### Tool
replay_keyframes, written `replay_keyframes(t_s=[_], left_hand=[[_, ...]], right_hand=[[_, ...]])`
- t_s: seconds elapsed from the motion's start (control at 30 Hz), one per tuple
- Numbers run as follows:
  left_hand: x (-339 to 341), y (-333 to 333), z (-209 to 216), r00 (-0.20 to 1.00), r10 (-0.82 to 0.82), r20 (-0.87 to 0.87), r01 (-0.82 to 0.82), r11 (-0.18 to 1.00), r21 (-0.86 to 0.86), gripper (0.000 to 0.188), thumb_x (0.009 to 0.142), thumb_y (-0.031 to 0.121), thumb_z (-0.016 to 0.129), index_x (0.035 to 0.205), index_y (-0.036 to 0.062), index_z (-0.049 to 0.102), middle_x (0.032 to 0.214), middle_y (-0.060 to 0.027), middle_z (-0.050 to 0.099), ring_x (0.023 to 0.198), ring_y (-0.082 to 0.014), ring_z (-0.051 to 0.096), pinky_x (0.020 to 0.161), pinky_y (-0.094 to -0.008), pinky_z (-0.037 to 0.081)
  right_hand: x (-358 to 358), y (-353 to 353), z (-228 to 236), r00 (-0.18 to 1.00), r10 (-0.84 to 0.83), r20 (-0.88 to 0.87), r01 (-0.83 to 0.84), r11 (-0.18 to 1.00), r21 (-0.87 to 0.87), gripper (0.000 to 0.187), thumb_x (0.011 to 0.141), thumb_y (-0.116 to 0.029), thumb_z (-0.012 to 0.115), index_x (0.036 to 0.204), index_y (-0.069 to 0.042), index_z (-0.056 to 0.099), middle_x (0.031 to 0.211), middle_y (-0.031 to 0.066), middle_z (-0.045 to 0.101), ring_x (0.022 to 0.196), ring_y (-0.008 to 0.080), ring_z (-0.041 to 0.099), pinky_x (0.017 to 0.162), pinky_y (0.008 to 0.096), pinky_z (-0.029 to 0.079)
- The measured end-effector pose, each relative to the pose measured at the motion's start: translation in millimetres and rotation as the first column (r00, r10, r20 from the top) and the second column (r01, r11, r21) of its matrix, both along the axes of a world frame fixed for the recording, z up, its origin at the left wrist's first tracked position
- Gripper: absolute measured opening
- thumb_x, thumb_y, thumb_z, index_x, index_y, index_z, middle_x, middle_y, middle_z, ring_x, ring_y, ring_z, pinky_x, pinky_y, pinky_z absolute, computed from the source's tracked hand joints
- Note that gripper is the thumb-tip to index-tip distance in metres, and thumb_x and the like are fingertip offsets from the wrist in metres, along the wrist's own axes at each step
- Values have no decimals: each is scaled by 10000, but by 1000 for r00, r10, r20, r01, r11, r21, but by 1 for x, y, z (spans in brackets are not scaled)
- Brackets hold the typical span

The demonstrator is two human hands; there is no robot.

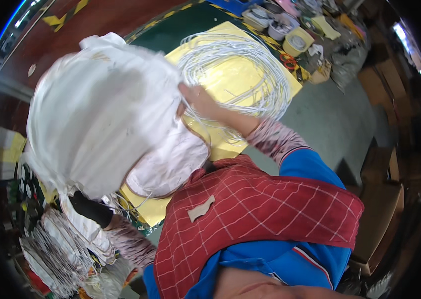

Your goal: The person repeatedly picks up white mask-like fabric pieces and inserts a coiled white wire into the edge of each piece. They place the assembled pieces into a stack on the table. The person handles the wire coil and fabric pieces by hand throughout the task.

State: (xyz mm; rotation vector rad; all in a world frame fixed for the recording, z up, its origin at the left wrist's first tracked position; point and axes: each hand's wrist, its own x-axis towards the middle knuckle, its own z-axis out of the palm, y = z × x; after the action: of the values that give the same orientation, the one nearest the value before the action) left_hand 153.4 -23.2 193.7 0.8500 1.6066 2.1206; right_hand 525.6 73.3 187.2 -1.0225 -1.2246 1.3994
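A large rounded white fabric piece (96, 109), gathered and blurred along its outline, is raised in front of me on the left. My right hand (200, 102), bare, is closed on its right edge, where a thin white cord also hangs by the fingers. At its lower edge is my left hand (91, 209) in a dark glove, closed on the cloth with fingertips partly hidden. Below the raised cloth, near my apron, lies a smaller rounded white fabric piece (168, 169) with brown edging.
A coil of white wire or cord (270, 82) rests on a yellow sheet (225, 32) over the green table (170, 27). Tubs (297, 42), orange-handled scissors (288, 62) and bags crowd the far right. Stacked white pieces (56, 249) stand lower left; cardboard boxes (382, 219) line the right.
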Motion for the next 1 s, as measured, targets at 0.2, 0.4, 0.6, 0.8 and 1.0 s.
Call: replay_keyframes(t_s=[0.2,0.4,0.6,0.8,1.0], left_hand=[[-66,-23,-119,773,123,-622,-239,965,-105,345,903,203,515,1123,-59,565,979,-206,635,833,-310,620,746,-393,504],[-133,-68,-61,606,186,-774,-500,845,-188,368,923,265,505,1179,4,558,1074,-187,622,904,-292,626,759,-354,504],[-97,-35,-73,292,-535,-793,-693,453,-561,505,884,304,566,1298,30,468,1287,-182,504,1208,-321,463,973,-361,400],[30,19,-165,438,-576,-690,44,781,-624,438,815,108,632,1219,2,499,1131,-171,592,1062,-316,562,944,-382,417],[227,35,-100,180,-935,-307,689,342,-639,383,801,105,635,1166,52,535,1051,-151,624,985,-323,597,837,-358,475]], right_hand=[[85,14,-114,982,57,178,-39,994,-106,363,949,-271,451,1198,-24,545,969,80,660,757,130,617,684,277,499],[382,16,-268,273,-665,695,793,564,229,245,856,-234,559,979,-46,655,846,103,672,739,186,642,631,302,501],[371,-6,-239,75,-316,946,730,663,163,249,788,-273,580,903,-70,667,870,161,666,858,359,624,756,437,495],[373,-1,-214,102,-618,779,828,488,278,216,811,-240,596,918,-55,631,758,108,648,665,243,631,596,341,487],[231,-39,-13,858,-514,8,514,858,12,253,953,-181,456,1093,-3,569,571,-9,498,444,23,383,426,174,286]])
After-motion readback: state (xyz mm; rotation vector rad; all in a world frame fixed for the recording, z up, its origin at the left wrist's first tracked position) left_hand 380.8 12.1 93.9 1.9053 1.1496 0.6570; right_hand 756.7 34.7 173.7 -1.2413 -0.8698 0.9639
